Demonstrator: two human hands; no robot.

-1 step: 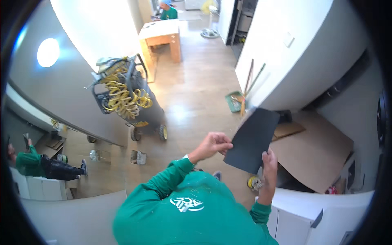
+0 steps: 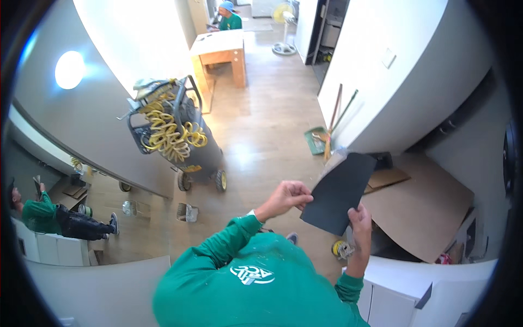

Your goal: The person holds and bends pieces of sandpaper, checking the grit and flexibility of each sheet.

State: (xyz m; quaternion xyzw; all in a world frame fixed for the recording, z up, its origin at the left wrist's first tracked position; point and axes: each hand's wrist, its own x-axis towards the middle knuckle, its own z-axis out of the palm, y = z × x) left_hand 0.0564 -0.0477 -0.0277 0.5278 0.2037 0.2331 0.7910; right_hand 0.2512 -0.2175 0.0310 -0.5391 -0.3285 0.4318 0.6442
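Note:
A stiff, dark grey sheet that looks like sandpaper is held up in front of my body, tilted. Its lower right edge is gripped by my right hand, thumb on the near face and the other fingers mostly hidden behind. At the left edge, my left hand is closed in a pinch against the sheet, its fingertips partly curled out of sight. Both arms wear green sleeves.
An air compressor on wheels carries a coiled yellow hose. Brown boards lie at right, near a tin. A green dustpan stands by the wall. A person sits behind a wooden table; a mirror is at left.
The view has tilted up a little, so the room sits slightly lower in the picture. Both hands keep their hold on the dark grey sheet.

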